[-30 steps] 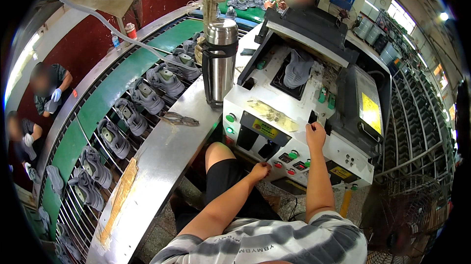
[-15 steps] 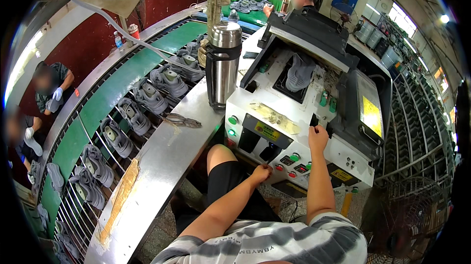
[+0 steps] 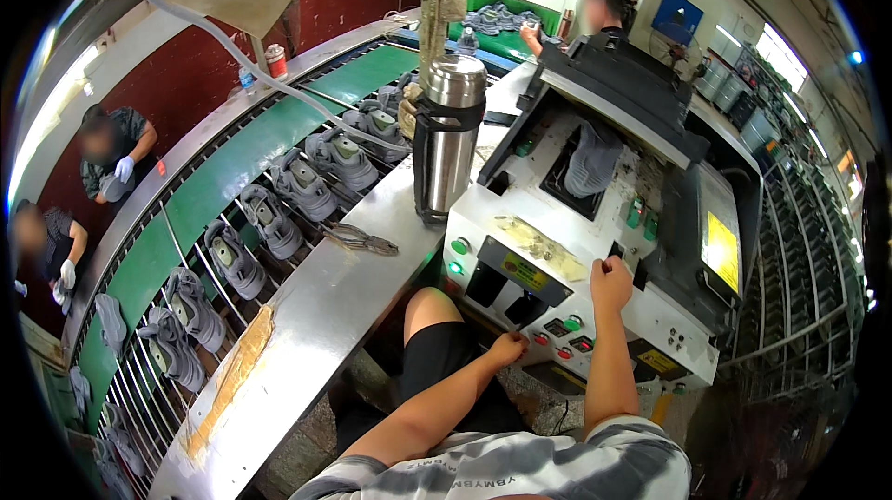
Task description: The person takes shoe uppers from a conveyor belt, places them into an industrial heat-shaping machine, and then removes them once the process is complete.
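Note:
My right hand (image 3: 610, 283) is closed in a fist at the front edge of a white pressing machine (image 3: 483, 212). Whatever it may grip is hidden by the fingers. My left hand (image 3: 508, 348) is lower, by the machine's front panel, with curled fingers next to a red button (image 3: 541, 339). What those fingers hold, if anything, does not show. In the machine's open top sits a grey shoe (image 3: 595, 161), toe toward me, under a raised black cover (image 3: 623, 96). Green buttons (image 3: 643, 213) are beside that opening.
On my left, several grey shoes (image 3: 235, 259) line a roller rack beside a green conveyor belt (image 3: 195, 219). A steel thermos (image 3: 452, 138) and pliers (image 3: 362, 239) are on the metal table (image 3: 307, 323). Gloved co-workers (image 3: 116, 151) stand across the belt; another person (image 3: 604, 12) is behind the machine.
The whole view has shifted, so the scene appears farther right and lower. Both my hands keep their places at the machine. The lower-left co-worker's gloved hands have come closer together.

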Demonstrator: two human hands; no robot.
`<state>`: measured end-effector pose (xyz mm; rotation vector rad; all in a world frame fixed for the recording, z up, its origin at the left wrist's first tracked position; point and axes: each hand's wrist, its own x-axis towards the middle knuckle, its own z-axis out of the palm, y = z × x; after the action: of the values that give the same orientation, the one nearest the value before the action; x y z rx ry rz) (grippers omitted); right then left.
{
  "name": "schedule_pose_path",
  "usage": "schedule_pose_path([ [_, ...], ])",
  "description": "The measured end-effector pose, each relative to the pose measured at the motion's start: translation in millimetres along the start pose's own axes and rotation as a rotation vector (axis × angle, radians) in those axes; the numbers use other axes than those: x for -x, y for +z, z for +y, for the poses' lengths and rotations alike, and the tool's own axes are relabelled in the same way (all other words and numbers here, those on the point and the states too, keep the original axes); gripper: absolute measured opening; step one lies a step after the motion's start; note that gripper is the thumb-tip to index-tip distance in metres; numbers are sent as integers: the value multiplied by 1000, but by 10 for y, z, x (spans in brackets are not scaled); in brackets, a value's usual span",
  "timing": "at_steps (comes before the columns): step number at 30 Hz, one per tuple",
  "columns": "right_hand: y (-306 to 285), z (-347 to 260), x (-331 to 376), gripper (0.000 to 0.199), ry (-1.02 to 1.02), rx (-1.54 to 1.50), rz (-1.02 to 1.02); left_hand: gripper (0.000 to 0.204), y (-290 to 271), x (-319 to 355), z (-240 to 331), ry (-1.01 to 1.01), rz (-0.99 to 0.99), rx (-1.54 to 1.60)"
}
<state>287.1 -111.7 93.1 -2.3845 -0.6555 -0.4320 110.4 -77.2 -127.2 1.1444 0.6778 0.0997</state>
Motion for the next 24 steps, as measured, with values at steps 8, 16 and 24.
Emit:
schedule_pose_path([
  [8, 685, -1002, -1844, 79, -170, 22, 244, 19, -241, 257, 54, 39, -70, 57],
  [16, 754, -1190, -2173, 96, 367, 46, -227, 16, -810, 703, 466, 81, -11, 765],
  [24, 622, -639, -1172, 101, -86, -350, 367, 17, -733, 776, 404, 119, -100, 789],
])
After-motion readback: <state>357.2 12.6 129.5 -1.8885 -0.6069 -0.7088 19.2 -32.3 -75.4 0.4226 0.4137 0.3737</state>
